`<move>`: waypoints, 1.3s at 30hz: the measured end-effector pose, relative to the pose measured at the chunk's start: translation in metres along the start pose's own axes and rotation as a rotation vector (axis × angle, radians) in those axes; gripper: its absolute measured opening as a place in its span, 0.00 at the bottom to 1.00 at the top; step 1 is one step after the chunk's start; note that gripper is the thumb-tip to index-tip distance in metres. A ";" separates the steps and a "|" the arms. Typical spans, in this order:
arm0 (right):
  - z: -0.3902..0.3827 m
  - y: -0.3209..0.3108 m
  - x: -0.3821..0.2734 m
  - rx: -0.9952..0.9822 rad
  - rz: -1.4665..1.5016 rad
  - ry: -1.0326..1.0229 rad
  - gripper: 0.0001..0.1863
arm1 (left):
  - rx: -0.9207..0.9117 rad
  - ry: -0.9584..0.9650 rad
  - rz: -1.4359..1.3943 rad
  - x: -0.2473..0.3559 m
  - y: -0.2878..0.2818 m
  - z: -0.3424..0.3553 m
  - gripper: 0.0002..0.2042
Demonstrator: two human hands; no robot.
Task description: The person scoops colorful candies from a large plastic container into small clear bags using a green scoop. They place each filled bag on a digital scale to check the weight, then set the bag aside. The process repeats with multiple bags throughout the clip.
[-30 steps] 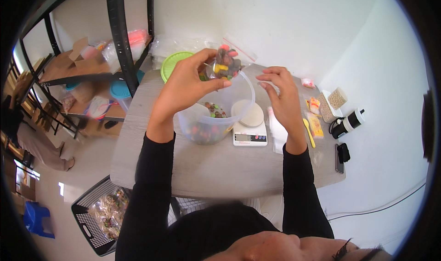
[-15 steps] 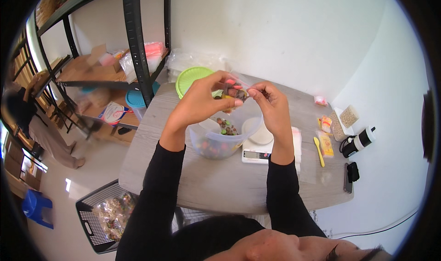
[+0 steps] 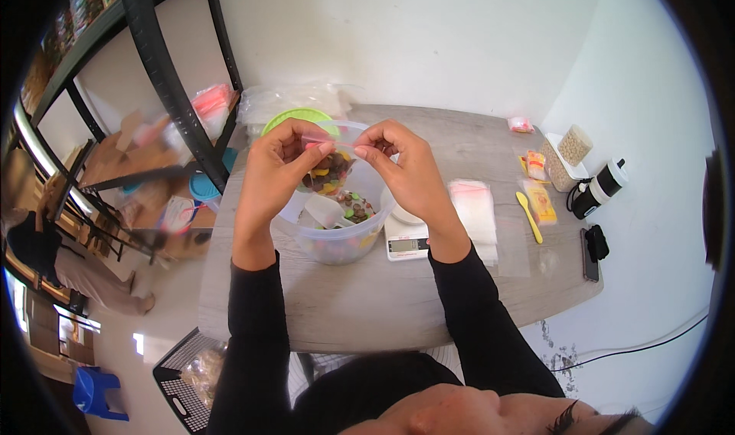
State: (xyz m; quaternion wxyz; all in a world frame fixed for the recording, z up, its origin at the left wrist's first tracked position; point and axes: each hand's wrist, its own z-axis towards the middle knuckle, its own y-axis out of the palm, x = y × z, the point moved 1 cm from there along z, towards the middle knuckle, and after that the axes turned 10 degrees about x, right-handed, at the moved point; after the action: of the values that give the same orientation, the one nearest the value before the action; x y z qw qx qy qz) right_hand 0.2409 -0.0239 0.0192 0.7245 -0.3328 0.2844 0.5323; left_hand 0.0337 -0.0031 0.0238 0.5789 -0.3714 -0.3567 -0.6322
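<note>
Between my hands hangs a small clear zip bag [image 3: 328,176] of brown, yellow and coloured candies, over the clear plastic tub [image 3: 341,244]. My left hand [image 3: 279,163] pinches the bag's upper left edge between thumb and fingers. At the other end of its top edge, my right hand [image 3: 402,163] pinches it too. Inside the tub lie more coloured candies [image 3: 356,205] and a whitish scoop [image 3: 325,211]. Close to my right wrist stands a white kitchen scale [image 3: 406,245], partly covered by that hand.
Empty zip bags [image 3: 476,213] lie right of the scale, with a yellow spoon [image 3: 530,217] beyond. A green lid [image 3: 298,117] sits behind the tub. On the floor, a black basket [image 3: 180,374] holds filled bags. A person [image 3: 73,259] stands at the far left by the shelves.
Both hands have moved left with the bag, and the right hand's fingers have shifted along its top edge. My view has shifted as well; the scoop and scale now show more.
</note>
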 end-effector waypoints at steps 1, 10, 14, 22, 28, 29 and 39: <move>0.000 -0.001 0.000 -0.003 0.007 0.000 0.04 | -0.013 -0.004 -0.010 0.000 0.001 0.000 0.05; 0.000 0.003 0.002 0.010 -0.042 -0.057 0.04 | -0.032 0.007 0.015 -0.002 -0.001 0.001 0.06; -0.002 0.007 0.003 0.020 -0.002 -0.121 0.04 | -0.037 0.023 0.008 -0.003 0.000 0.000 0.06; -0.001 0.005 0.005 -0.015 0.015 0.004 0.06 | -0.066 -0.034 -0.102 -0.001 0.007 -0.001 0.05; -0.003 0.007 0.002 -0.015 -0.009 -0.164 0.04 | -0.036 -0.017 -0.041 -0.001 0.009 -0.003 0.04; -0.004 0.008 0.002 -0.018 -0.004 -0.133 0.05 | -0.033 -0.010 -0.004 -0.001 0.009 -0.003 0.04; -0.006 0.016 0.005 0.008 -0.116 -0.216 0.05 | 0.013 0.076 0.149 0.001 0.011 -0.004 0.02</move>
State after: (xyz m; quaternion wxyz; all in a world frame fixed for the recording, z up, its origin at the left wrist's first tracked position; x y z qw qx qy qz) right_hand 0.2270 -0.0219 0.0087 0.7819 -0.2867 0.1872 0.5209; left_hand 0.0446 -0.0080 0.0228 0.6398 -0.3691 -0.3099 -0.5987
